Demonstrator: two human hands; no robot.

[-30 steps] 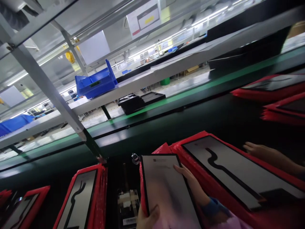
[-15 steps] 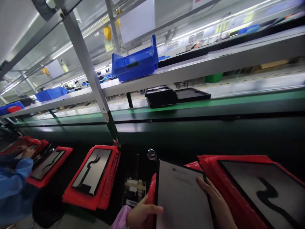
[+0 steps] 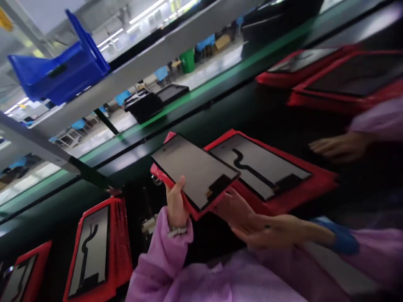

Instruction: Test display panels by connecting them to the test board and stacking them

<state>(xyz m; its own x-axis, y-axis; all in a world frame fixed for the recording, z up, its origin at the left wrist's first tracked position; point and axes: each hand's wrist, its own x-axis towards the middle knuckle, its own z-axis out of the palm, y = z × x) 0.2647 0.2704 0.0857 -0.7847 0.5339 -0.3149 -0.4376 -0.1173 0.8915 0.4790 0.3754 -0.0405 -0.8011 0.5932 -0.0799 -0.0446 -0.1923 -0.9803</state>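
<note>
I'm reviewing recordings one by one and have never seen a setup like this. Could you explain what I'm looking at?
There is no machine here: a person works with two bare hands. The view comes from a camera worn on that person's head, looking forward and down, so the scene appears tilted. The left hand holds a flat panel with red material beneath it. The right hand is by the panel's lower corner; whether it touches is unclear. On the dark work surface, a similar panel lies on red sheets, with more to either side. The hand farther right is a co-worker's.
</note>
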